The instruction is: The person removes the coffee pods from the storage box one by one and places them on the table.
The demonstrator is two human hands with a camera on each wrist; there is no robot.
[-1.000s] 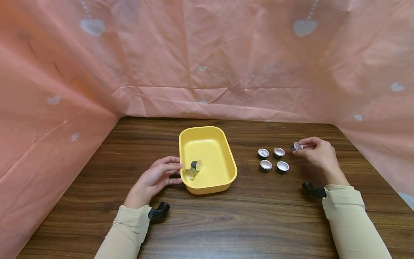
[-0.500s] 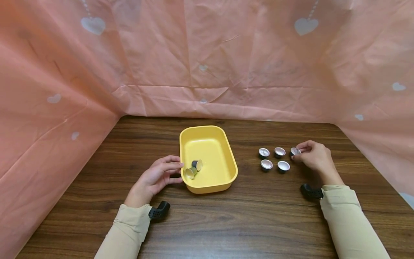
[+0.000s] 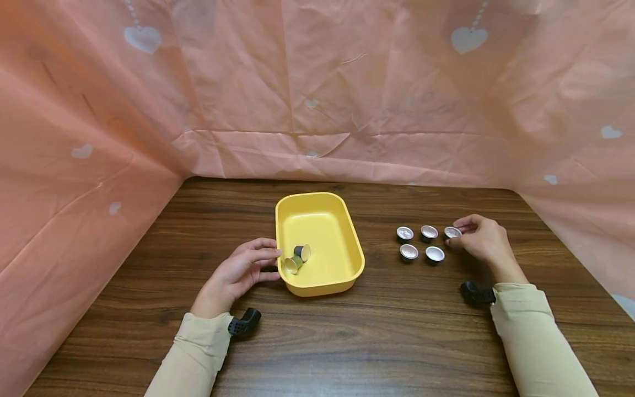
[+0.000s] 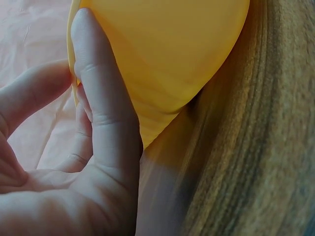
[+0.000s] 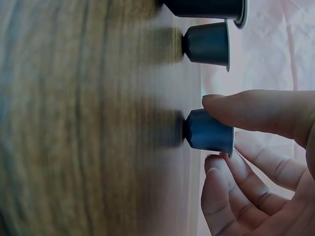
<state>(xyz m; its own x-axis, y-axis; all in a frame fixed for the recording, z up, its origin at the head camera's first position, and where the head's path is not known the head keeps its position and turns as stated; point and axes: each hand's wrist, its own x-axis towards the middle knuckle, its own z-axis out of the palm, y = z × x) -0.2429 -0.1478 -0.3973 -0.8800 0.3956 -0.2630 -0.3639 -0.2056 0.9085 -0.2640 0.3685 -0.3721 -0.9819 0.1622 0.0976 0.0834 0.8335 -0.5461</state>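
Observation:
A yellow tray (image 3: 322,278) stands on the table, holding a dark coffee capsule (image 3: 302,253) and an olive coffee capsule (image 3: 293,264), both lying on their sides. My left hand (image 3: 240,271) rests against the tray's left wall, one fingertip at the rim and the thumb (image 4: 106,98) along the outside. To the right of the tray, my right hand (image 3: 480,242) has its thumb (image 5: 246,109) and fingertips around a blue coffee capsule (image 5: 209,130). That capsule sits foil side up, its narrow end at the tabletop.
Several more coffee capsules stand foil up beside the right hand, among them a back-row capsule (image 3: 429,233) and a front-row capsule (image 3: 435,255). A pink curtain (image 3: 317,110) with hearts encloses the back and sides of the wooden table (image 3: 347,342).
The right hand has brought the tilted blue capsule down onto the table, upright, at the right end of the back row. The left hand and tray have stayed put.

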